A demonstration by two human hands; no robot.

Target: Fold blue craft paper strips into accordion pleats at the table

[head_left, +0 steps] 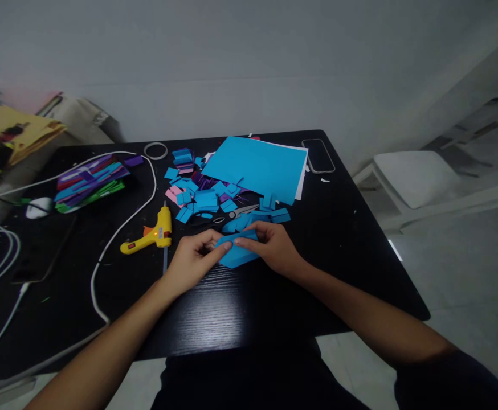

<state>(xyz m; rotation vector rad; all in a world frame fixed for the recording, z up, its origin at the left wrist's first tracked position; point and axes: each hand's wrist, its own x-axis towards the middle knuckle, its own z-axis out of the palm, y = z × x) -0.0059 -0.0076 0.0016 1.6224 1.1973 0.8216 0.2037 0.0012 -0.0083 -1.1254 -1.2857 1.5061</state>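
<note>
Between my two hands is a piece of blue paper [239, 257], creased along its length and held just above the table's front half. My left hand [193, 254] pinches its left end, thumb on top. On the right end, my right hand [274, 245] grips with the thumb laid over the near face and fingers behind. Right behind the paper lie small folded blue paper pieces [206, 199] in a loose heap. Scissors [243, 210] rest among them, partly covered. To the left of my left hand stands a yellow glue gun [157, 233] with a glue stick at its back.
A large blue sheet [257, 165] lies over white paper at the back. Beyond it is a phone [318, 155]. A bundle of coloured strips [90, 181], a tape ring [155, 151], a white cable [121, 228] and a dark device [46, 250] occupy the left. A white chair [415, 176] stands right.
</note>
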